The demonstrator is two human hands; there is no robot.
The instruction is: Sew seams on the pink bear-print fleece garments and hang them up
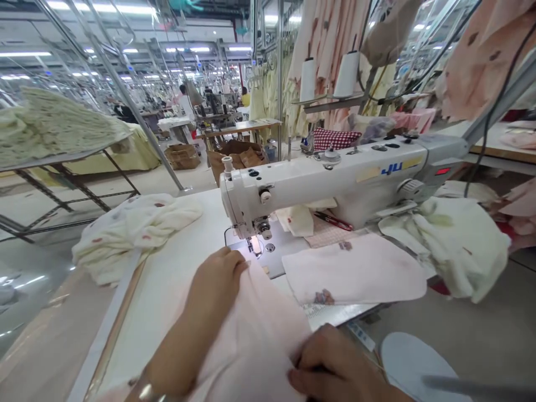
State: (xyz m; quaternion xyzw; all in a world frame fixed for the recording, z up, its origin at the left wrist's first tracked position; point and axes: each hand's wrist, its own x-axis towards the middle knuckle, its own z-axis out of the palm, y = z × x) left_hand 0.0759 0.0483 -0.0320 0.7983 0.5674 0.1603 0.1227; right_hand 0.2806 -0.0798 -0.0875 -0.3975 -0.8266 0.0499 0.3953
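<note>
**Two hands on pink cloth at the sewing machine**

Nearest the camera, the right hand (330,365) lies at the bottom edge of the view, its fingers curled and pinching a fold of the pink fabric (255,340). That fabric is spread across the white table (167,279), running from the lower edge up to the needle area (254,244) of the sewing machine (318,178). The left hand (218,279) rests palm down on the far end of the cloth, fingers flat and unclenched, its fingertips just beside the lit presser foot.

To the right of the needle, a separate flat pink piece (355,271) with a small printed motif lies on the machine bed, apart from the cloth in hand. A red-handled tool (333,220) sits behind it, close under the machine's arm. A crumpled cream bundle (134,231) with red specks lies on the table's left side, and another cream heap (456,240) hangs over the right end. Two white thread cones (347,72) stand on a rack behind the machine. Farther back, another person (184,100) sits among rows of work tables.
</note>
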